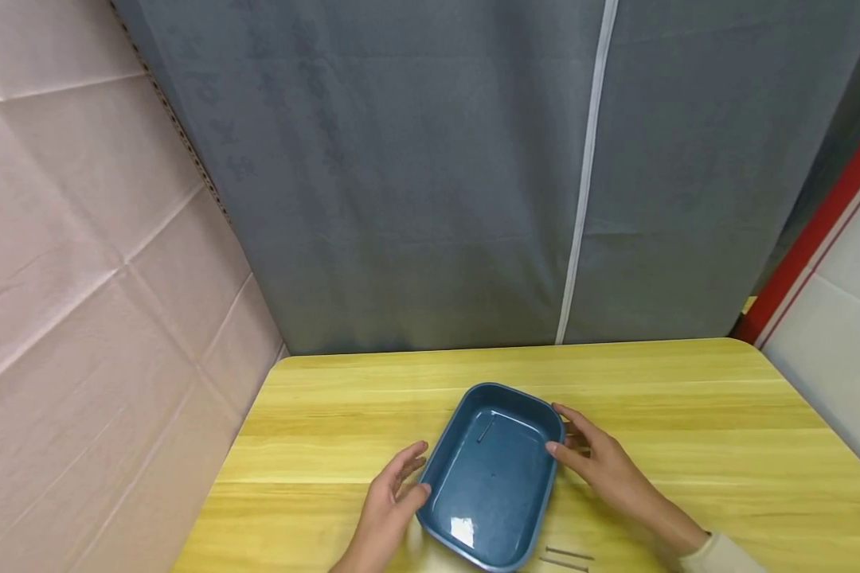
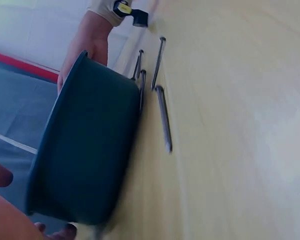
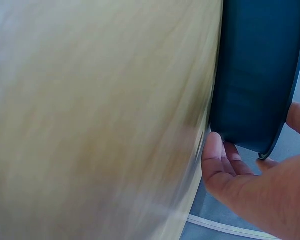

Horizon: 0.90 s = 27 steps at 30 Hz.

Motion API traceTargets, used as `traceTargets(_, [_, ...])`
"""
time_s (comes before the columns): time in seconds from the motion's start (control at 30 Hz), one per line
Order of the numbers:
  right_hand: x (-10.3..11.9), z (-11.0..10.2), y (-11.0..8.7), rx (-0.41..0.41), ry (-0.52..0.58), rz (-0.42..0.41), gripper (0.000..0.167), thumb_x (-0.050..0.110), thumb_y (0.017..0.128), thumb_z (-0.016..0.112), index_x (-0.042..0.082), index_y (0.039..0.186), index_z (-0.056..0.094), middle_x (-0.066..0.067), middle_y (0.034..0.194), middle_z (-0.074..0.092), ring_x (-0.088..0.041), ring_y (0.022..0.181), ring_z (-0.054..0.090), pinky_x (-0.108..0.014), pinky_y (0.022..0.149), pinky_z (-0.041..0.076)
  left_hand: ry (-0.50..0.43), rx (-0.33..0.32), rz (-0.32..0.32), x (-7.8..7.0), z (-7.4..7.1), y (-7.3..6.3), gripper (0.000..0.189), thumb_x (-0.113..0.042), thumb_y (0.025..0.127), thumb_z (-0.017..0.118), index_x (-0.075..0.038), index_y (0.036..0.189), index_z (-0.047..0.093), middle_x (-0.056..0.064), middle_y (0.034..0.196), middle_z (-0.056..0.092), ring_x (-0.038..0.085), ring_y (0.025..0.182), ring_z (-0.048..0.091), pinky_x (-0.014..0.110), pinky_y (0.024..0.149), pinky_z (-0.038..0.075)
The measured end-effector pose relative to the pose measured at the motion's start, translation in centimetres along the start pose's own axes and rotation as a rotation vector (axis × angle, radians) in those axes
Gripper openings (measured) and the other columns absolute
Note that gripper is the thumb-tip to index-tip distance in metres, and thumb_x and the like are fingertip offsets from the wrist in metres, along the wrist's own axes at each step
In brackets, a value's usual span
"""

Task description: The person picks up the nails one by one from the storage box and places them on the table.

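A blue rectangular tray (image 1: 492, 475) lies slanted on the table, with one thin nail (image 1: 486, 430) inside near its far end. At its right far corner my right hand (image 1: 602, 461) grips the rim, thumb on top and fingers along the outer wall; the right wrist view shows those fingers (image 3: 213, 150) low against the end wall. On the other side, my left hand (image 1: 390, 505) has its fingers loosely extended beside the tray, the thumb overlapping the rim. Several nails (image 2: 164, 120) lie beside the tray on the table.
The yellow wood-grain table (image 1: 315, 430) carries the tray and nails. A grey curtain (image 1: 416, 175) with a pale strip hangs behind it. Pale cloth (image 1: 100, 318) covers the left side, and a red-edged white panel (image 1: 853, 294) stands to the right.
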State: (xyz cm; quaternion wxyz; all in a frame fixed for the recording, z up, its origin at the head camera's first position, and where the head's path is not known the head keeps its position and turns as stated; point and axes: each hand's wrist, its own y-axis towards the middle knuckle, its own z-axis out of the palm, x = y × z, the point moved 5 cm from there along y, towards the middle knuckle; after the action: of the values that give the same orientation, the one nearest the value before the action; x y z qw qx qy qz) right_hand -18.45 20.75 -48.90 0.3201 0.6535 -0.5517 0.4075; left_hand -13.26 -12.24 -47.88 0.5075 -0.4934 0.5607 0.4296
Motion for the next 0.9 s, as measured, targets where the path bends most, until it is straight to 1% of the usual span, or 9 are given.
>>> traceTargets(0.07, [-0.1, 0.0, 0.0, -0.001, 0.002, 0.004, 0.071, 0.027, 0.109, 0.072, 0.005, 0.168, 0.039, -0.022, 0.147, 0.064, -0.031, 0.123, 0.068, -0.038, 0.094, 0.061, -0.059, 0.008, -0.030, 0.6, 0.3, 0.5, 0.064, -0.005, 0.102, 0.063, 0.009, 0.162, 0.043, 0.027, 0.166, 0.048, 0.049, 0.154, 0.044, 0.060, 0.126, 0.038])
traceTargets(0.17, [-0.1, 0.0, 0.1, -0.003, 0.004, 0.009, 0.072, 0.026, 0.109, 0.072, 0.005, 0.169, 0.039, -0.022, 0.147, 0.064, -0.031, 0.124, 0.067, -0.037, 0.094, 0.060, -0.168, 0.018, -0.081, 1.5, 0.7, 1.0, 0.066, -0.002, 0.101, 0.059, 0.010, 0.163, 0.040, 0.027, 0.170, 0.042, 0.047, 0.158, 0.039, 0.053, 0.128, 0.035])
traceTargets(0.27, [-0.1, 0.0, 0.1, -0.004, 0.004, 0.004, 0.072, 0.026, 0.109, 0.072, 0.004, 0.169, 0.039, -0.023, 0.147, 0.064, -0.030, 0.123, 0.068, -0.036, 0.092, 0.061, -0.281, 0.017, -0.120, 2.3, 1.0, 1.2, 0.064, -0.002, 0.103, 0.056, 0.009, 0.164, 0.040, 0.026, 0.172, 0.038, 0.043, 0.161, 0.035, 0.044, 0.127, 0.036])
traceTargets(0.37, [-0.1, 0.0, 0.1, -0.003, -0.002, -0.001, 0.071, 0.026, 0.109, 0.072, 0.004, 0.168, 0.039, -0.023, 0.147, 0.064, -0.031, 0.123, 0.068, -0.037, 0.093, 0.061, -0.363, 0.011, -0.133, 3.0, 1.1, 1.3, 0.062, -0.002, 0.104, 0.055, 0.009, 0.163, 0.041, 0.024, 0.171, 0.038, 0.039, 0.161, 0.035, 0.034, 0.125, 0.039])
traceTargets(0.47, [0.0, 0.0, 0.1, -0.004, -0.006, 0.007, 0.071, 0.028, 0.109, 0.072, 0.006, 0.169, 0.040, -0.024, 0.147, 0.064, -0.032, 0.124, 0.067, -0.038, 0.095, 0.060, -0.401, 0.012, -0.128, 3.5, 1.0, 1.3, 0.061, -0.004, 0.104, 0.056, 0.007, 0.162, 0.043, 0.023, 0.171, 0.040, 0.036, 0.160, 0.036, 0.024, 0.120, 0.042])
traceTargets(0.57, [0.1, -0.1, 0.1, -0.006, -0.006, 0.017, 0.071, 0.029, 0.109, 0.072, 0.007, 0.169, 0.040, -0.024, 0.148, 0.063, -0.034, 0.125, 0.067, -0.038, 0.096, 0.060, -0.422, 0.020, -0.122, 3.9, 0.9, 1.4, 0.061, -0.006, 0.104, 0.057, 0.006, 0.162, 0.044, 0.022, 0.170, 0.041, 0.033, 0.159, 0.040, 0.021, 0.117, 0.044])
traceTargets(0.63, [0.1, -0.1, 0.1, -0.006, -0.003, 0.023, 0.071, 0.029, 0.109, 0.071, 0.008, 0.169, 0.040, -0.023, 0.149, 0.063, -0.034, 0.126, 0.067, -0.038, 0.096, 0.060, -0.435, 0.024, -0.115, 4.0, 0.8, 1.4, 0.061, -0.005, 0.104, 0.059, 0.006, 0.162, 0.044, 0.022, 0.169, 0.043, 0.031, 0.157, 0.044, 0.021, 0.116, 0.046])
traceTargets(0.77, [0.2, -0.1, 0.2, -0.005, -0.005, 0.012, 0.070, 0.027, 0.109, 0.071, 0.005, 0.168, 0.039, -0.024, 0.148, 0.064, -0.033, 0.125, 0.068, -0.039, 0.095, 0.061, -0.448, 0.022, -0.105, 4.1, 0.8, 1.6, 0.061, -0.003, 0.102, 0.060, 0.008, 0.161, 0.045, 0.023, 0.167, 0.046, 0.026, 0.152, 0.052, 0.025, 0.116, 0.048])
traceTargets(0.9, [0.4, -0.2, 0.3, -0.031, -0.040, -0.026, 0.068, 0.024, 0.109, 0.072, 0.003, 0.166, 0.042, -0.023, 0.146, 0.065, -0.031, 0.122, 0.069, -0.038, 0.095, 0.061, -0.449, 0.013, -0.107, 4.2, 0.9, 1.6, 0.060, -0.004, 0.102, 0.060, 0.008, 0.160, 0.046, 0.023, 0.165, 0.048, 0.024, 0.148, 0.056, 0.026, 0.115, 0.049])
